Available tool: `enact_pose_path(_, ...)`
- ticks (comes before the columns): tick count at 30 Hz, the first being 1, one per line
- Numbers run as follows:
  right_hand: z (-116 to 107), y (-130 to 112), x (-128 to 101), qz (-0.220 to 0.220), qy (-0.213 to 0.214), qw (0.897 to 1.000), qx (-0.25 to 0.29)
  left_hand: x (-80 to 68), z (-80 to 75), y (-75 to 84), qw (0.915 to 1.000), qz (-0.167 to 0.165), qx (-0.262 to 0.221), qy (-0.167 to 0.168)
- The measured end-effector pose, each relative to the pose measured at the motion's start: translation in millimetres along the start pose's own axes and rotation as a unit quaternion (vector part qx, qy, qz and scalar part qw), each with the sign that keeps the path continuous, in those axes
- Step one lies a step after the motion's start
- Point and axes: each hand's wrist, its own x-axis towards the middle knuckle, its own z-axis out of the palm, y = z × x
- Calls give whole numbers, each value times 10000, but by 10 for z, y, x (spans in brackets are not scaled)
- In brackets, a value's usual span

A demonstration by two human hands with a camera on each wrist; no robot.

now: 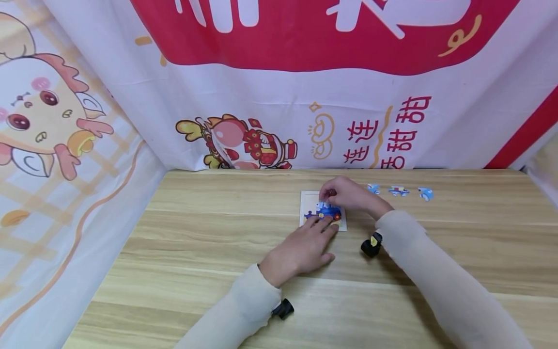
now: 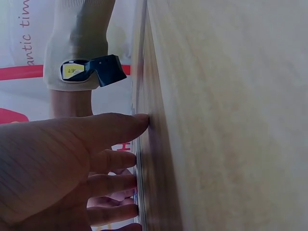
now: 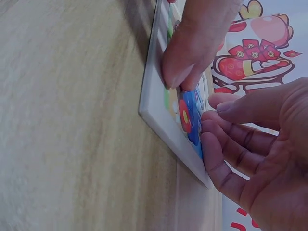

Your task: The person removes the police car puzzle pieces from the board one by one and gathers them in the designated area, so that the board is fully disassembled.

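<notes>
A white puzzle board (image 1: 310,199) lies flat on the wooden table (image 1: 196,232), with blue picture pieces (image 1: 324,212) set in its near half. My left hand (image 1: 305,247) lies flat on the table, its straight fingers pressing the board's near edge. My right hand (image 1: 346,195) is over the board's far right part, its bent fingertips resting on the pieces. In the right wrist view the right hand (image 3: 260,163) touches the blue piece (image 3: 192,115) while its thumb stands apart, and a left finger (image 3: 192,53) presses the board (image 3: 154,96). The left hand (image 2: 53,163) fills the left wrist view.
Three loose blue pieces (image 1: 373,188), (image 1: 398,191), (image 1: 426,194) lie in a row to the right of the board. Printed cloth banners (image 1: 279,97) hang close behind the table and along its left side. Black wrist cameras (image 1: 371,245) sit on both forearms.
</notes>
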Motion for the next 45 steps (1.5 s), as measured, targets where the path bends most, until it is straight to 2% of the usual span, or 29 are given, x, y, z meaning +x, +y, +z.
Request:
enact_pose_path(5, 15, 11, 26, 45, -36, 10000, -3, 12, -2, 0, 10000, 14, -14, -13)
enact_pose_path(10, 21, -11, 49, 326, -84, 9994, -15, 31, 3, -11, 9999, 40, -105, -40)
enact_pose_path(11, 20, -18, 51, 378, -92, 9992, -31, 65, 66, -46, 9999, 60, -113, 4)
enact_pose_path(14, 16, -38, 57, 519, -115, 9986, -34, 107, 127, -85, 9998, 76, -171, -4)
enact_pose_path(16, 15, -44, 59, 542, -136, 9984, -37, 193, 289, -153, 9998, 129, -135, 105)
enact_pose_path(17, 16, -47, 59, 547, -142, 9984, -31, 198, 296, -157, 9998, 128, -128, 105)
enact_pose_path(21, 19, -43, 58, 527, -147, 9985, -33, 146, 200, -101, 9999, 100, -113, 38)
enact_pose_path(23, 22, -39, 56, 510, -143, 9986, -28, 58, 34, -28, 9999, 35, -108, -68)
enact_pose_path(25, 24, -35, 56, 496, -139, 9987, -8, 39, 10, -12, 9999, 25, -75, -64)
enact_pose_path(45, 31, -33, 11, 354, -100, 9983, 448, 8, 1, -7, 10000, -20, -60, -69)
